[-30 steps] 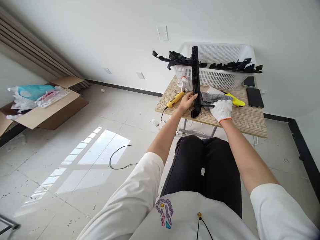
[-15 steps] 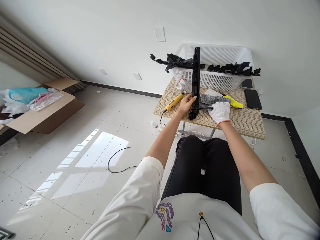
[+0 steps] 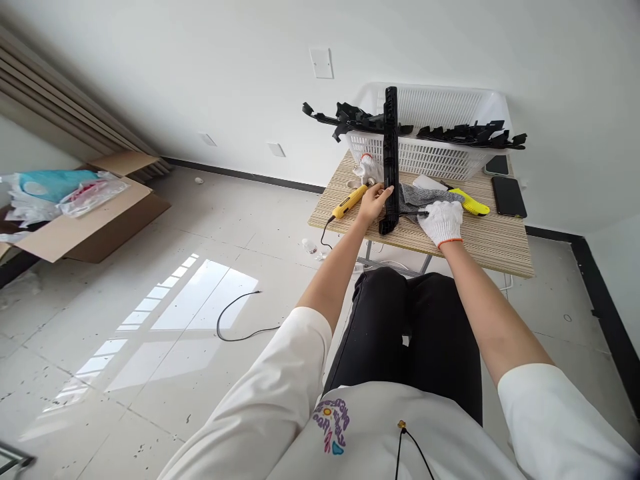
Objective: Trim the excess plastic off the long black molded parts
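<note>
My bare left hand (image 3: 373,203) is closed around the lower part of a long black plastic strip (image 3: 391,150), which stands nearly upright over the table. My right hand (image 3: 442,223), in a white knit glove with an orange cuff, is closed on a thin dark tool (image 3: 416,213). The tool's tip reaches the lower end of the strip; its exact kind is too small to tell. Under and beside the hands lies a grey cloth (image 3: 425,196). A yellow corded tool (image 3: 349,202) rests left of my left hand, and a yellow-handled cutter (image 3: 470,203) lies beyond my right.
At the back of the table (image 3: 493,247) stands a white basket (image 3: 430,159), with black plastic parts (image 3: 465,135) across its rim. A phone (image 3: 509,197) lies at the right, a white glove (image 3: 367,170) near the basket. An open cardboard box (image 3: 100,220) and a cable (image 3: 220,323) are on the floor.
The black strip has turned slightly in my left hand and shows more of its ribbed face. Both hands keep their holds, and the view has shifted a little.
</note>
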Demonstrator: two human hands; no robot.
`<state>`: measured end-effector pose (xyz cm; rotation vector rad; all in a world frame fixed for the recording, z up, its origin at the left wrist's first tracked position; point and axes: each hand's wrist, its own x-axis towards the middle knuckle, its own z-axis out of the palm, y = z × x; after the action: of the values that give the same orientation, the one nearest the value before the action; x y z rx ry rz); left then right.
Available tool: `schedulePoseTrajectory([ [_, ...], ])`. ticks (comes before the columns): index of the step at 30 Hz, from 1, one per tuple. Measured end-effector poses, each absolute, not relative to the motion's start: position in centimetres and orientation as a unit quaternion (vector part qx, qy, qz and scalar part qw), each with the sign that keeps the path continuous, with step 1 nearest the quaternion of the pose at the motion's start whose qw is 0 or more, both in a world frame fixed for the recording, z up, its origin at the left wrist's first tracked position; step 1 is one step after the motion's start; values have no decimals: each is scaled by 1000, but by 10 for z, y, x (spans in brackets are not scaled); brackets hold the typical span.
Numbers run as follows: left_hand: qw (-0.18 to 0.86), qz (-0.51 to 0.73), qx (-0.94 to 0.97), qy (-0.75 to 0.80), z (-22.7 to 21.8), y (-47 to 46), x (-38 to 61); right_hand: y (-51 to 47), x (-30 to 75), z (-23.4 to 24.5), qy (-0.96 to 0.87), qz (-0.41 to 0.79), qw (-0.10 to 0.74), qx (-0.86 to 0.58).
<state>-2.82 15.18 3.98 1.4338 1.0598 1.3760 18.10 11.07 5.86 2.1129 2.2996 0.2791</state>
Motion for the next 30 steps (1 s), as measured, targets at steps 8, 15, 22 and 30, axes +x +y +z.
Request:
schedulePoseTrajectory([
  [8, 399, 562, 600, 406, 35, 156, -28, 111, 180, 59, 734, 88, 0, 674],
  [15, 450, 539, 576, 419, 42, 152, -28, 106, 184, 64, 745, 61, -44, 663],
  [22, 465, 512, 579, 433, 40, 149, -32, 117, 192, 61, 783, 53, -91, 613],
  [30, 467, 427, 610, 477, 45, 136, -39, 109, 181, 55, 832, 35, -328, 445],
])
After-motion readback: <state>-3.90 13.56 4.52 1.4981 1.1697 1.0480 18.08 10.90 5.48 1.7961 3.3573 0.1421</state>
